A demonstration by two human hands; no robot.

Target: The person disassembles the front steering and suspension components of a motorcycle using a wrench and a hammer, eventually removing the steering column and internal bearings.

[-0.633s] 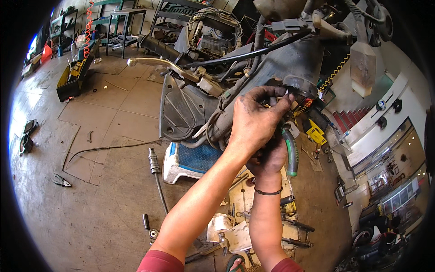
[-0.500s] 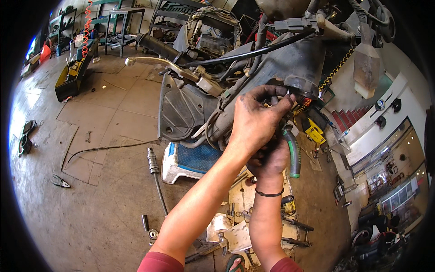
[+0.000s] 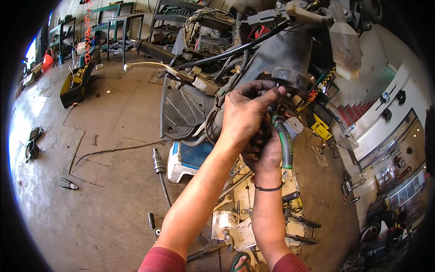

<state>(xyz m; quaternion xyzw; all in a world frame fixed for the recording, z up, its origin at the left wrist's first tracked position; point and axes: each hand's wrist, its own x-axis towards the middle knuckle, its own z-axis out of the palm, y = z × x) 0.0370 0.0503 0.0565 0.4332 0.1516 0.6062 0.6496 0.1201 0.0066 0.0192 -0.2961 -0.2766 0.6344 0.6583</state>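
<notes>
My left hand [image 3: 242, 111] is closed, thumb and forefinger pinched at the lower rim of a dark cylindrical part [image 3: 290, 75] of a motorcycle. A small bit shows at the fingertips, too small to name. Just below it, my right hand [image 3: 267, 149] has its dirty fingers curled around a tool with a green-and-black handle [image 3: 284, 143], which looks like pliers. Its jaws are hidden behind the hands. Left of my hands are a grey ribbed plastic panel [image 3: 183, 111], a bundle of cables and a metal lever [image 3: 154, 65].
A blue-topped white step stool [image 3: 181, 161] stands under the panel. Beneath my arms lie a hammer [image 3: 228, 240], a wrench [image 3: 223, 202] and papers. On the floor at left are pliers [image 3: 69, 183] and a long cable. A yellow-and-black toolbox [image 3: 78, 84] sits farther back.
The view has shifted, so the motorcycle and both hands sit a little farther left. My left hand keeps its pinch at the rim; the green-handled tool is tilted more and its upper part shows.
</notes>
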